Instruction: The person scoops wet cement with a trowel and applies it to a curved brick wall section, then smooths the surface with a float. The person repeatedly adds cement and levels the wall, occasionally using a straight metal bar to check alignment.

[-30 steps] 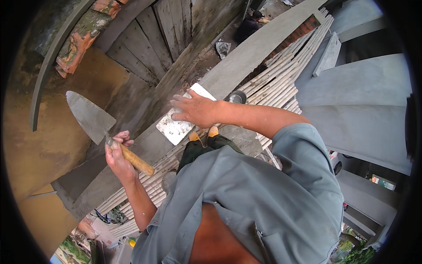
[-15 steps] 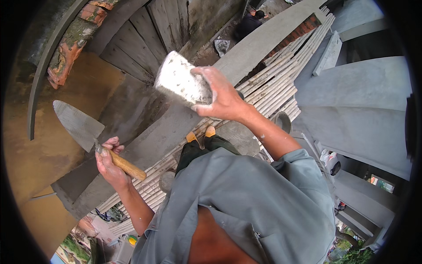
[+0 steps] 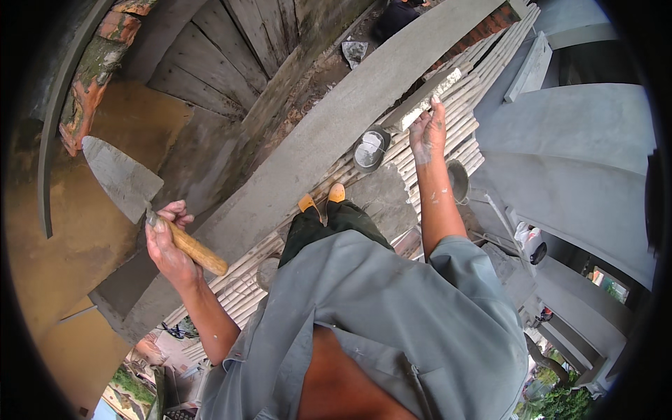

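Observation:
My left hand (image 3: 171, 248) is closed round the wooden handle of a trowel (image 3: 122, 178), whose pointed grey blade stands out over the ochre wall at the left. My right hand (image 3: 427, 129) is closed on a rectangular float (image 3: 423, 99), turned nearly edge-on, with white crust along its edge and grey on its face. Just left of that hand, a dark bucket (image 3: 369, 150) with white material inside stands by the long grey plastered ledge (image 3: 301, 140). My feet in tan footwear (image 3: 334, 193) are below, near bamboo poles.
Bamboo poles (image 3: 483, 63) form a walkway along the ledge. Another pail (image 3: 458, 180) is right of my arm. A person in dark clothing (image 3: 389, 24) is below at the top. Broken brick edging (image 3: 98, 66), weathered boards (image 3: 220, 59) and grey concrete surfaces (image 3: 574, 175) surround me.
My right hand lifted the float off the ledge area, then carried it right and tilted it edge-on over the poles. My left hand with the trowel shifted slightly left.

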Motion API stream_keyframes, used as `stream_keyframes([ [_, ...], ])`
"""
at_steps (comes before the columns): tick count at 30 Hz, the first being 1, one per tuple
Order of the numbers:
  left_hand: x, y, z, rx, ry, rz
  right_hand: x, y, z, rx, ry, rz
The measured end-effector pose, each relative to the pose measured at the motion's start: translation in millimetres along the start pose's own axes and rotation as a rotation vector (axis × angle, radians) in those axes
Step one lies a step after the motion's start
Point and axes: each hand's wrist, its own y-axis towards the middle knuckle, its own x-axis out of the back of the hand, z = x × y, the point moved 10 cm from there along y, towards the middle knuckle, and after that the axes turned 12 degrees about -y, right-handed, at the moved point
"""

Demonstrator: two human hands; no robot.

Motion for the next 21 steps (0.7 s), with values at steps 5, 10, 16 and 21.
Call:
stream_keyframes([
  [5,3,0,1,-0.019,0.044,0.026,-31,-11,0,0.066,-0.119,0.013],
  [10,11,-1,5,-0.002,0.048,0.001,-37,-33,-28,0.06,-0.15,0.012],
  [16,-13,6,4,-0.003,0.127,0.05,-28,-97,-129,-0.334,-0.08,0.056],
  [21,-45,10,-3,-0.012,0.136,0.119,-1,-91,-120,-0.308,-0.105,-0.033],
])
